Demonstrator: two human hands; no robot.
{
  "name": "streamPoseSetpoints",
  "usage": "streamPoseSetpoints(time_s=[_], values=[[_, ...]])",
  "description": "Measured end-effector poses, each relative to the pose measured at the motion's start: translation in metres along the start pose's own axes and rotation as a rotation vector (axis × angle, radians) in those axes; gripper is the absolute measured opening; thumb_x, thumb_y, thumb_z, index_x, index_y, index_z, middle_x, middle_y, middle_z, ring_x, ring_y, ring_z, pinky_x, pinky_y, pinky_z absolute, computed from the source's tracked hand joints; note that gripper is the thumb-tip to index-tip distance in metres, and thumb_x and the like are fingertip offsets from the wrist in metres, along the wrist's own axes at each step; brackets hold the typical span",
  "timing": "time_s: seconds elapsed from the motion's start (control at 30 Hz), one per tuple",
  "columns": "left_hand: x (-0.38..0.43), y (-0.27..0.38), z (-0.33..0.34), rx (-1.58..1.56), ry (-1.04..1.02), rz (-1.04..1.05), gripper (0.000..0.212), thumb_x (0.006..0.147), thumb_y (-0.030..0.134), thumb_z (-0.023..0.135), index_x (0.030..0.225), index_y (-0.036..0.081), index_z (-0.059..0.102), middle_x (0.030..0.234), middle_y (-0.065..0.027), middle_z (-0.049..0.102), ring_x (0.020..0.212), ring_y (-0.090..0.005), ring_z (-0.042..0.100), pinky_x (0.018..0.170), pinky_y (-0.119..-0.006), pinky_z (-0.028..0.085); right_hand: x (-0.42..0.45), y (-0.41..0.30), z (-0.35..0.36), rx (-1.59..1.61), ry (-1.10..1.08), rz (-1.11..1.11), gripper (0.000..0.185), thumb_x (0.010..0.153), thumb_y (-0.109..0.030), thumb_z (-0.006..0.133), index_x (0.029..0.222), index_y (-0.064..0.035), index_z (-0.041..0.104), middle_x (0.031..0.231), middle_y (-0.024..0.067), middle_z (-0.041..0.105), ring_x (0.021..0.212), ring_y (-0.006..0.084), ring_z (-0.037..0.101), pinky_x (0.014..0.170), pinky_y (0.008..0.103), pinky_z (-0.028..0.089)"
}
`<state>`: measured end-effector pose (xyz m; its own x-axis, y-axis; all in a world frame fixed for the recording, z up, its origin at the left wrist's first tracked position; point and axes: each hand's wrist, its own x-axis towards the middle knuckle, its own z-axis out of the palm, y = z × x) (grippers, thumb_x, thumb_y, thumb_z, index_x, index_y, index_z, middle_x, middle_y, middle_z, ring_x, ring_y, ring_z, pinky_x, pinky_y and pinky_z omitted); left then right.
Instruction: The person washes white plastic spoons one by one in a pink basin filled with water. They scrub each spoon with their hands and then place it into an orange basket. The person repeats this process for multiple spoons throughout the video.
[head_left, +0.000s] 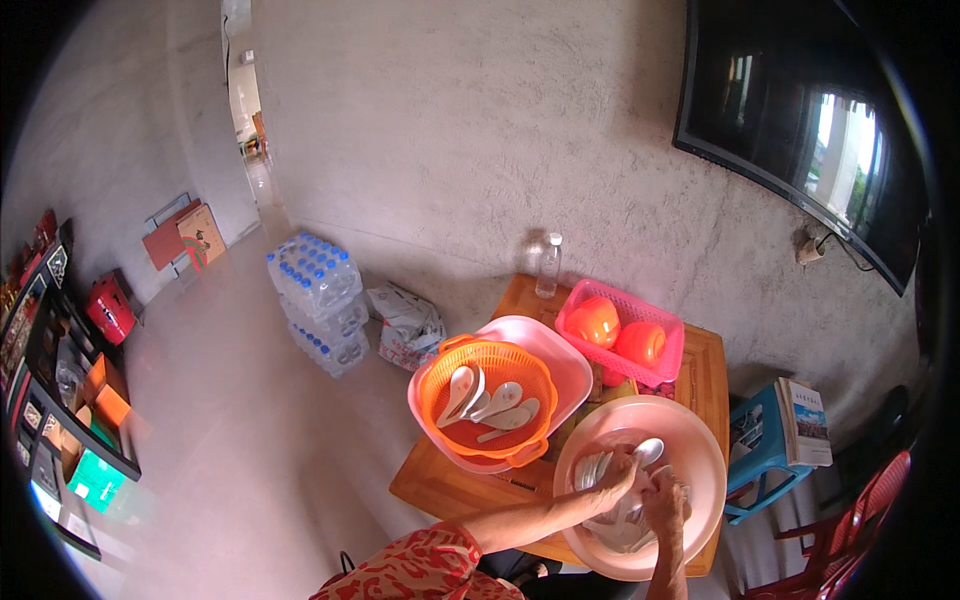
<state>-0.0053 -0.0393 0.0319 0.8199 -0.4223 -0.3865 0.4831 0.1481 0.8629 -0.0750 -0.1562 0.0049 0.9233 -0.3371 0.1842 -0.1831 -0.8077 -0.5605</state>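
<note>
Both hands are inside a pale pink plastic basin (711, 450) that holds several spoons in what looks like water. My left hand (621, 475) has its fingers closed around a spoon (649, 451), whose shiny bowl points up and away. Close beside it, my right hand (663, 504) is curled among the spoons; its fingertips are partly hidden, so its hold cannot be made out. More white spoons (619, 531) lie low in the basin under the hands. To the left, an orange plastic colander (546, 375) with several white soup spoons (504, 401) rests in a pink tub (574, 371).
A pink basket (675, 346) with orange bowls (592, 321) and a clear bottle (549, 266) stand at the back of the wooden table (705, 375). A blue stool (765, 442) and red chairs (862, 517) are at the right. Stacked bottle packs (322, 300) stand left.
</note>
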Motion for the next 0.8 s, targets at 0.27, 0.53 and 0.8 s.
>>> streamPoseSetpoints(time_s=[0.27,0.53,0.8], values=[[0.053,-0.044,-0.016,-0.058,-0.132,-0.151,0.026,0.088,0.039,0.046,0.093,0.016,0.056,0.073,0.0028,0.057,0.055,-0.006,0.046,0.039,-0.02,0.033,0.0,0.011,0.022,-0.244,-0.279,-0.084,0.018,0.075,-0.014,0.053,0.092,-0.0068,0.055,0.079,0.0218,0.06,0.076,0.0414,0.058,0.068,0.0513,0.046],[0.03,-0.007,-0.019,-0.212,-0.394,-0.288,0.026,0.086,0.042,0.051,0.074,0.018,0.053,0.053,0.0055,0.046,0.042,-0.0061,0.042,0.036,-0.02,0.028,-0.006,-0.071,-0.012,0.479,0.289,-0.016,0.021,0.074,0.006,0.059,0.093,-0.0034,0.058,0.093,0.0114,0.054,0.083,0.0262,0.058,0.065,0.0323,0.05],[0.02,0.002,-0.01,-0.273,-0.369,-0.33,0.02,0.087,0.033,0.047,0.073,0.019,0.048,0.057,0.0057,0.039,0.042,-0.006,0.032,0.036,-0.021,0.023,0.016,-0.076,-0.011,0.403,0.499,-0.195,0.026,0.076,0.008,0.05,0.096,-0.0039,0.061,0.096,0.0115,0.056,0.083,0.0241,0.06,0.071,0.03,0.049]])
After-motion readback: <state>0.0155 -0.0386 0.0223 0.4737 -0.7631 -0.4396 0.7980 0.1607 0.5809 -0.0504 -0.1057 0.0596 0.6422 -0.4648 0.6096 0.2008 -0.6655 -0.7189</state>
